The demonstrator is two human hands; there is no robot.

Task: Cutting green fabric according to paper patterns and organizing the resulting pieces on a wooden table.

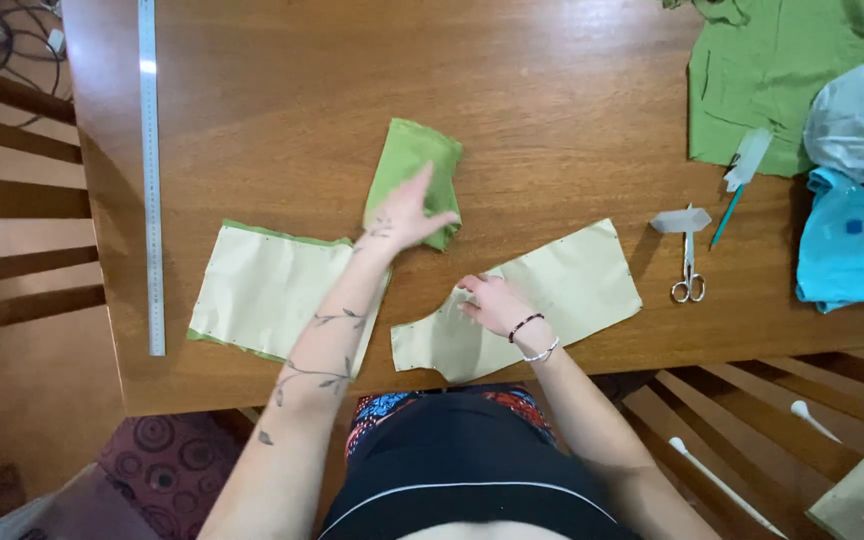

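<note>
Overhead, the left hand (pixel 407 215) lay flat, fingers spread, pressing the folded green cloth (pixel 414 170) onto the wooden table (pixel 282 100), while the right hand (pixel 492 303), fingers loosely curled, pinned the paper pattern piece (pixel 572 280) against sliding.

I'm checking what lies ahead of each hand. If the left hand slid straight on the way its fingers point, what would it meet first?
The left hand already rests on the folded green cloth, fingers pointing up and slightly right. Past the cloth's far edge there is only bare wooden table as far as the picture shows.
</note>
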